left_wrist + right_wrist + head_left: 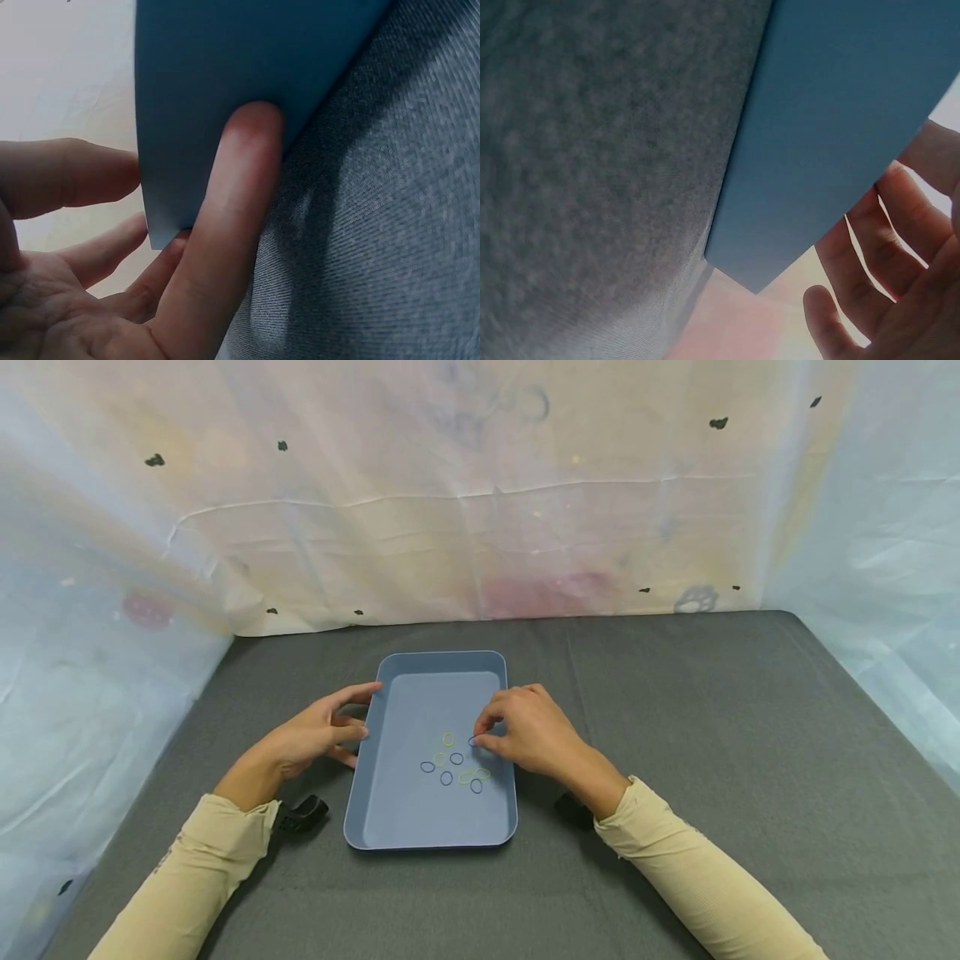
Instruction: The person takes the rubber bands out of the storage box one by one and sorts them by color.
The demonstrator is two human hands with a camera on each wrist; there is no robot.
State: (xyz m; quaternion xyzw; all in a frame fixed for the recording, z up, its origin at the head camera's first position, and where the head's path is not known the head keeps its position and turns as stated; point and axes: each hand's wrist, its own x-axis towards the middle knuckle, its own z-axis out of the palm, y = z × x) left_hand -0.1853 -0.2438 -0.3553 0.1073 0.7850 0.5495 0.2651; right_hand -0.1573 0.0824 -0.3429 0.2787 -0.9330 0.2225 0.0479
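A blue-grey rectangular tray [390,810] lies on the table, its side wall [187,82] close up in the left wrist view. My left hand [318,735] touches the tray's left wall with spread, fairly straight fingers. Over the right half of the tray, my right hand [532,727] pinches a thin dark blue rubber band [471,742] between thumb and forefinger. Several more bands, blue [427,772] and yellow [444,740], lie loose on the tray floor below and left of it. In the right wrist view, the tray's wall [817,135] hides the right fingertips [480,739] and the band.
A dark grey cloth [712,735] covers the table. Behind it hangs a pale patterned curtain [420,552], with bluish sheets at both sides. A black strap piece [302,814] shows at the left wrist, and another dark piece [573,810] under the right wrist.
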